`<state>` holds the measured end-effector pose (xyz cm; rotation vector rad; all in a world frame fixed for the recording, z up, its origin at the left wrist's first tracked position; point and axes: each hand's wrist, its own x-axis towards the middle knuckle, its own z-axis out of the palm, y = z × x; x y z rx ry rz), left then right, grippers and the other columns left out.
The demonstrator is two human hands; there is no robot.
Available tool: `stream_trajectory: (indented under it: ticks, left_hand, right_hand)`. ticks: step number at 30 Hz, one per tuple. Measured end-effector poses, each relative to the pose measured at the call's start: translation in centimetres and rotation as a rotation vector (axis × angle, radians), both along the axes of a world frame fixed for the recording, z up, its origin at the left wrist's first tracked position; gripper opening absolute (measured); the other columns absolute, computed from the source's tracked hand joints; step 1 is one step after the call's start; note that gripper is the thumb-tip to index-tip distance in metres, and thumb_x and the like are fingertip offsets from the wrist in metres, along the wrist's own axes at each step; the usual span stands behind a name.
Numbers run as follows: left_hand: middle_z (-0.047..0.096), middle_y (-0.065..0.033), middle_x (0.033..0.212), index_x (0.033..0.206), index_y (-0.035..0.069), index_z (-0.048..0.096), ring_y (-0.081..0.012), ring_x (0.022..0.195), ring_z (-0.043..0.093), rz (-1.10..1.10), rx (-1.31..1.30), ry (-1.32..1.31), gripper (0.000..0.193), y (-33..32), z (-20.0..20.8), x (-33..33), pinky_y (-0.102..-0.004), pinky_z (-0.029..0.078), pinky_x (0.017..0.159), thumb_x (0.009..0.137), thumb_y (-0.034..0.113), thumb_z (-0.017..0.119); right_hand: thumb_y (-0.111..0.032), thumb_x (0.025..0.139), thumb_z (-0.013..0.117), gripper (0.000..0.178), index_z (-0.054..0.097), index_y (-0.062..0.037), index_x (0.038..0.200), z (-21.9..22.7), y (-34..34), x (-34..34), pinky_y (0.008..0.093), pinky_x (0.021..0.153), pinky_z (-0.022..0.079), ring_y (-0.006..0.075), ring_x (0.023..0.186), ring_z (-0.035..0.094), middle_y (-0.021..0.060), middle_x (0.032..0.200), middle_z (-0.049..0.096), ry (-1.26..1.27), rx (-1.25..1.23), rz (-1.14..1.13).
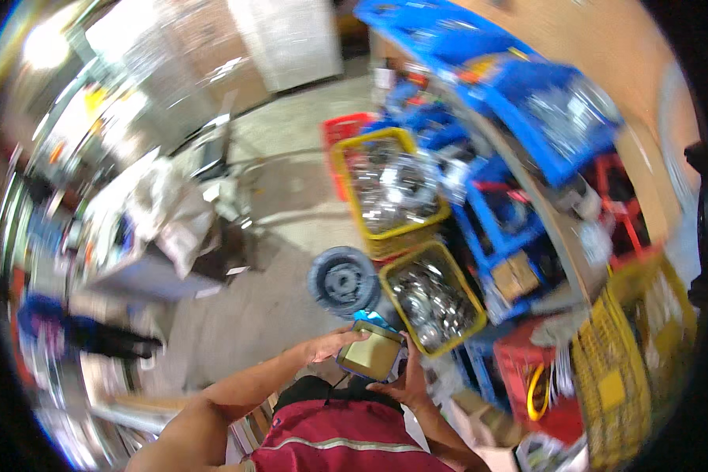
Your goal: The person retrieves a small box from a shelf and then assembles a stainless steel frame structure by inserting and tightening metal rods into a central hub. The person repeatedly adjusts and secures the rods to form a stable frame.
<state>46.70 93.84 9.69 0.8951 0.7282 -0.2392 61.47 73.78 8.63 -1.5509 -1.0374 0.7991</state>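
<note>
Head view: looks down past a dark red apron-like garment (pixel 330 436) to hands, floor and crates; blur softens the fine edges
Box-like piece: a rounded rectangle with a yellowish face and dark rim (pixel 370 352), held in front of the waist, between the hands; whether hollow or solid, cannot tell
Left hand (pixel 332 344): reaches in from the left, fingers on the piece's upper left edge; grip about as narrow as that edge, far side of the fingers hidden
Right hand (pixel 405 379): at the piece's right side, thumb low, fingers up along the edge; holds it, though how firmly I cannot tell
Bright blue scrap (pixel 377 318): just beyond the piece's far edge; whether touching, cannot tell
Near yellow crate (pixel 458 339): just beyond the right hand, filled with shiny metal parts
Far yellow crate (pixel 407 229): behind the near one, with clear, glinting contents
Round grey tub (pixel 315 287): on the floor, ahead of the piece
Step in hand: by my reading, handling the piece at waist height, both hands sharing the hold
Next move: seems to call for one hand keeping the piece steady before the other lets go, and for care around the near crate's rim
</note>
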Motion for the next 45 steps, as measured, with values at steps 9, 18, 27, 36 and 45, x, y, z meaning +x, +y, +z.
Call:
stream_trajectory:
  ticks: [9,18,27,36,45]
  left_hand:
    - [0.051,-0.0191,0.139,0.151,0.004,0.034,-0.0281,0.127,0.050,0.889,0.423,0.176,0.090,-12.5,-3.8,-24.5,-0.0395,0.044,0.103,0.086,0.058,0.065]
    - [0.043,-0.0191,0.148,0.153,0.002,0.029,-0.0279,0.136,0.040,1.286,0.198,0.130,0.094,-43.3,-8.4,-34.6,-0.0361,0.032,0.112,0.088,0.062,0.060]
    - [0.063,-0.0063,0.133,0.137,0.010,0.056,-0.0204,0.119,0.060,1.902,-0.421,0.032,0.070,-69.2,-2.6,-39.9,-0.0403,0.048,0.100,0.087,0.059,0.064]
    - [0.069,-0.0075,0.120,0.128,0.009,0.061,-0.0204,0.104,0.067,2.407,-0.545,0.053,0.059,-95.9,-9.5,-40.0,-0.0378,0.054,0.089,0.090,0.054,0.062]
    - [0.060,-0.0072,0.118,0.134,0.008,0.046,-0.0202,0.107,0.060,2.826,0.004,0.499,0.055,-118.5,-11.2,-50.1,-0.0354,0.051,0.090,0.094,0.043,0.062]
  right_hand:
    - [-0.007,0.085,0.044,0.016,0.055,-0.0084,0.097,-10.1,3.5,-8.7,0.0262,0.043,0.039,0.0130,0.053,0.047,0.0068,0.080,0.056,0.625,-0.591,0.088]
    - [0.006,0.085,0.045,0.017,0.055,-0.0068,0.091,-6.2,-8.5,-27.9,0.0313,0.057,0.050,0.0161,0.063,0.056,0.0039,0.071,0.055,0.274,-0.671,0.960]
    - [0.008,0.087,0.062,0.017,0.063,0.0004,0.102,2.4,-19.6,-41.5,0.0322,0.084,0.056,0.0180,0.092,0.070,0.0122,0.098,0.074,-0.107,-0.600,2.033]
    - [-0.013,0.093,0.068,0.025,0.066,0.0002,0.114,4.8,-44.1,-54.9,0.0305,0.086,0.055,0.0146,0.095,0.069,0.0104,0.103,0.074,-0.090,-0.517,2.752]
    - [-0.008,0.095,0.062,0.008,0.060,-0.0020,0.101,0.5,-69.5,-69.2,0.0279,0.075,0.054,0.0124,0.080,0.064,0.0030,0.086,0.064,0.323,-1.069,2.154]
